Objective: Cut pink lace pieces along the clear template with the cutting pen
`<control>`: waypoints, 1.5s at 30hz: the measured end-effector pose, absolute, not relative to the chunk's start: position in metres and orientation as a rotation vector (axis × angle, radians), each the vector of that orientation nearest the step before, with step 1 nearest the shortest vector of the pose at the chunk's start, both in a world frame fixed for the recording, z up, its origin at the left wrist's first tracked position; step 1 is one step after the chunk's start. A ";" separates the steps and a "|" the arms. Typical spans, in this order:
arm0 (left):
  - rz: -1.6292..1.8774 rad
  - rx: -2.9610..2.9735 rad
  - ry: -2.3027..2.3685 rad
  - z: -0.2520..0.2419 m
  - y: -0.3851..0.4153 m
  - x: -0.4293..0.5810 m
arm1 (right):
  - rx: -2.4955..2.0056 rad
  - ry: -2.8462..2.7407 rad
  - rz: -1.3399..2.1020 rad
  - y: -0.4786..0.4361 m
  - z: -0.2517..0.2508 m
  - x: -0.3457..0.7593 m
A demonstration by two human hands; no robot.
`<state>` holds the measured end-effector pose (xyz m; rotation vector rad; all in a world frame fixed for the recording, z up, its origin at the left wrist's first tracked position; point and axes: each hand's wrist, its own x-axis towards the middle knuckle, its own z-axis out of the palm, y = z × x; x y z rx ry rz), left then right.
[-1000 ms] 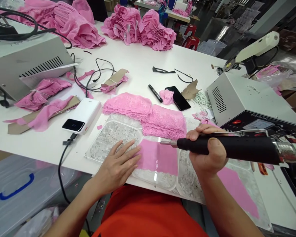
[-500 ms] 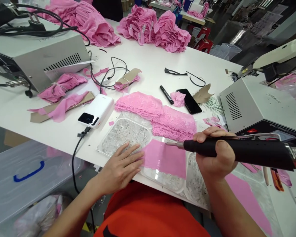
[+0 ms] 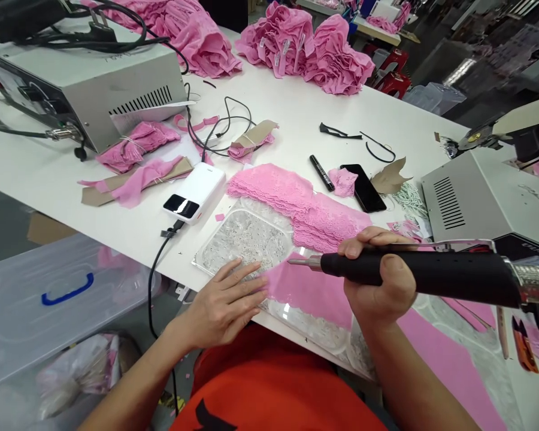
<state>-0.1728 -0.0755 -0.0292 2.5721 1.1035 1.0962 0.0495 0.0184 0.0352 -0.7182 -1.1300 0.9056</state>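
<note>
The left hand (image 3: 231, 302) lies flat, fingers slightly spread, grasping nothing, at the left edge of a thin pink fabric piece (image 3: 317, 293). The right hand (image 3: 381, 281) is wrapped round a thick black cylindrical tool (image 3: 458, 275), its tip above that piece; contact cannot be confirmed. The piece, on a clear, grey-speckled board (image 3: 247, 239), appears mid-work; whether the stacked pink scalloped lace (image 3: 273, 188) just beyond is finished or waiting cannot be told. Farther off, the white tabletop (image 3: 278, 140) bears heaped pink garments (image 3: 287, 39); red stools (image 3: 394, 75) stand behind.
</note>
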 end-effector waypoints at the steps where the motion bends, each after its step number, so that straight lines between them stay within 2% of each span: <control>1: 1.099 2.567 1.104 -0.029 -0.075 -0.173 | -0.718 -1.134 0.906 0.018 0.035 0.049; 45: 1.083 2.543 1.118 -0.032 -0.089 -0.180 | -0.717 -1.229 0.997 0.003 0.034 0.037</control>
